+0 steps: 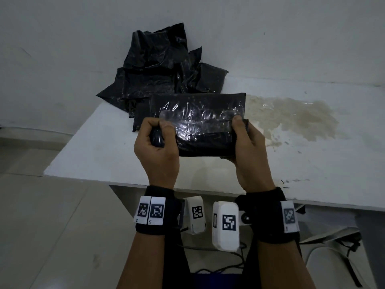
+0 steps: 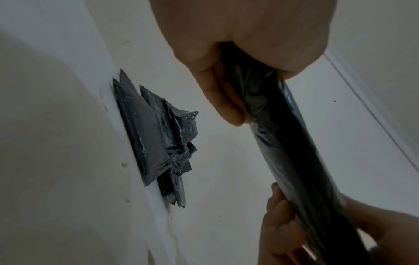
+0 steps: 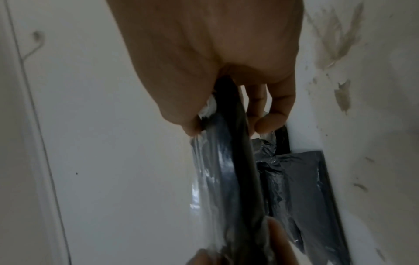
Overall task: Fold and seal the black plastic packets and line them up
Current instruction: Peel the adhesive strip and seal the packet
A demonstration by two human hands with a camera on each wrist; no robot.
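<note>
I hold one black plastic packet (image 1: 200,124) in the air above the white table (image 1: 116,155), its glossy flap turned toward me. My left hand (image 1: 156,140) grips its left end, fingers curled round it. My right hand (image 1: 248,140) pinches its right end, thumb on the front. The left wrist view shows the packet (image 2: 292,161) edge-on under my left hand (image 2: 229,100). From the right wrist the packet (image 3: 229,170) also appears edge-on below my right hand (image 3: 226,116). A heap of several black packets (image 1: 158,74) lies at the table's back, against the wall.
A brownish stain (image 1: 291,117) marks the table top to the right of the held packet. The table's front edge (image 1: 187,186) runs just past my wrists. White tiled floor (image 1: 52,226) lies at the left, and cables (image 1: 218,268) trail below.
</note>
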